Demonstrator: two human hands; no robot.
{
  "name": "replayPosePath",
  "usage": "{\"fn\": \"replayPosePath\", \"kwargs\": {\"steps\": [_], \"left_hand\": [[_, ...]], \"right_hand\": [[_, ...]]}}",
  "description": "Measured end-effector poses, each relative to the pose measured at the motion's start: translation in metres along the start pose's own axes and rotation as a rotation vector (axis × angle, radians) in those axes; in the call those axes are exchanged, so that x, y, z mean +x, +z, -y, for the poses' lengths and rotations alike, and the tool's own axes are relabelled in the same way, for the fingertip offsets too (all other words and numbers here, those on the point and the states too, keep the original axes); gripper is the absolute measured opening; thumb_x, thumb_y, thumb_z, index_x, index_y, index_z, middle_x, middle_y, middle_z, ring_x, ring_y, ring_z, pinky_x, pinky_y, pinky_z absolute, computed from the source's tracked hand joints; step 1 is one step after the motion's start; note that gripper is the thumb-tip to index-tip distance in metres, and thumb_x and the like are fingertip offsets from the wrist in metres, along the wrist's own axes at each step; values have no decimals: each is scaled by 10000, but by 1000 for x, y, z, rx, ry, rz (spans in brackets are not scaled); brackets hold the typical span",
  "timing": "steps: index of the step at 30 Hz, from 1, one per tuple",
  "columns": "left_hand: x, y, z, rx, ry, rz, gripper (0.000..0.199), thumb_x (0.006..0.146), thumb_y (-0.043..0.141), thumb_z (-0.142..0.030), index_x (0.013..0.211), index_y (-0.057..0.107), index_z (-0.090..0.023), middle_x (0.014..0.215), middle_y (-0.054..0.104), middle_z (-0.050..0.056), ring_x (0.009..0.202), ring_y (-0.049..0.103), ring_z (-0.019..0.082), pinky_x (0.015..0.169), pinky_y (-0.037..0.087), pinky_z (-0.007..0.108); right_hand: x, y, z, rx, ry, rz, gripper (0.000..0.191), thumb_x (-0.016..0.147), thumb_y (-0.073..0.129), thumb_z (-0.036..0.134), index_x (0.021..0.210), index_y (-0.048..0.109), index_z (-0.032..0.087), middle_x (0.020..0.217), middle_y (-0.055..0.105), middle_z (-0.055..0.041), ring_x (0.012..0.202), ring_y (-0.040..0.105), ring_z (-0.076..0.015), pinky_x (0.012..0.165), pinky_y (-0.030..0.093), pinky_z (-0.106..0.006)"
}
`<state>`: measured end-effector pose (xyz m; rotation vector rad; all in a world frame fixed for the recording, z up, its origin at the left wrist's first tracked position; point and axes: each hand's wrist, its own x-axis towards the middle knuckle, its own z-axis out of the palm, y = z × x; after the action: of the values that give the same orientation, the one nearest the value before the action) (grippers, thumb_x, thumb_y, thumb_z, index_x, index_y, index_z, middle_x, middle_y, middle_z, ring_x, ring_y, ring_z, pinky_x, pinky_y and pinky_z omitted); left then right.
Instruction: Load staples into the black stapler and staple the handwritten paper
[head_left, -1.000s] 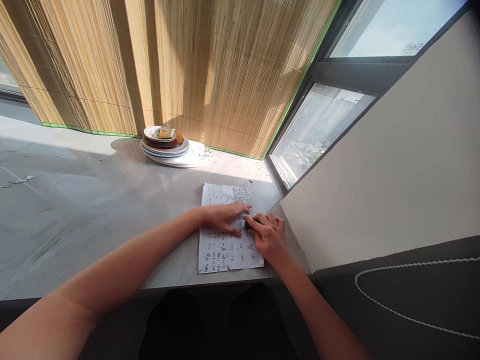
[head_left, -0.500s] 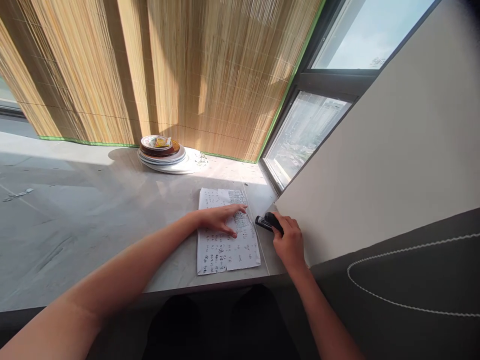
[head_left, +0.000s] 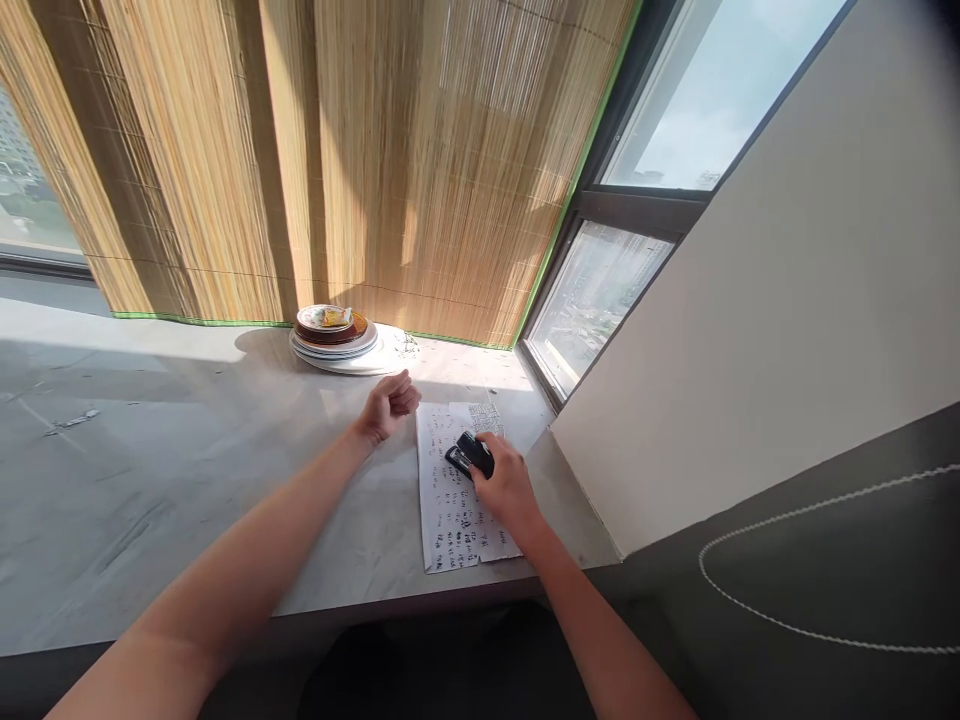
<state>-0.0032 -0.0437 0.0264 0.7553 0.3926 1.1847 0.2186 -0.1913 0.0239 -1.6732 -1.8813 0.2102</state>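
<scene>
Written-over sheets of paper (head_left: 442,520) lie flat on the pale ledge, their top right part covered with dense dark writing. My right hand (head_left: 510,485) grips a black stapler (head_left: 472,455) above the middle of the sheets; its jaws point to the upper left. Whether the stapler touches the paper I cannot tell. Just off the sheets' upper left corner is my left hand (head_left: 388,408), fingers curled into a loose fist, with nothing visible in it. The right hand and forearm hide the sheets' right side.
At the back, a stack of plates (head_left: 334,345) with a small yellow packet on top stands by a bamboo blind (head_left: 420,180). A white wall (head_left: 720,320) closes off the right. Silvery scraps (head_left: 71,422) lie far left. The ledge's front edge runs below the paper.
My left hand has lifted off the sheets, moved up and left, and curled closed. My right hand has carried the stapler leftward from beside the paper to over it.
</scene>
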Motion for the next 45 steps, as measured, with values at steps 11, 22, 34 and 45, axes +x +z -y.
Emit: {"fn": "replayPosePath", "kwargs": {"steps": [11, 22, 34, 45], "left_hand": [[4, -21, -29, -145, 52, -83, 595, 909, 638, -320, 587, 147, -220, 463, 196, -74, 392, 249, 82, 423, 243, 266], [6, -55, -59, -281, 245, -103, 588, 1023, 480, -363, 563, 147, -209, 451, 108, -88, 366, 122, 74, 390, 154, 259], [6, -74, -65, -123, 373, -21, 690, 949, 616, -511, 541, 147, -212, 466, 5, -94, 380, 21, 70, 348, 106, 269], [9, -54, -40, 338, -7, 203, 664, 906, 589, -524, 550, 106, -240, 488, 26, -96, 411, 84, 67, 421, 201, 254]], "right_hand": [[83, -13, -98, 22, -21, -87, 415, 1015, 438, 422, 1268, 640, 161, 1414, 603, -177, 1319, 568, -309, 1095, 478, -505], [141, 79, -48, -313, -60, 305, 630, 1080, 259, 393, 1621, 305, 73, 1714, 212, -175, 1612, 142, -311, 1287, 190, -525], [138, 137, 68, -155, -307, 327, 622, 1072, 279, 378, 1643, 270, 132, 1740, 117, -88, 1623, 96, -230, 1308, 154, -496], [124, 78, -21, -318, -80, 337, 663, 1084, 217, 415, 1652, 232, 75, 1735, 126, -116, 1622, 101, -246, 1311, 105, -489]]}}
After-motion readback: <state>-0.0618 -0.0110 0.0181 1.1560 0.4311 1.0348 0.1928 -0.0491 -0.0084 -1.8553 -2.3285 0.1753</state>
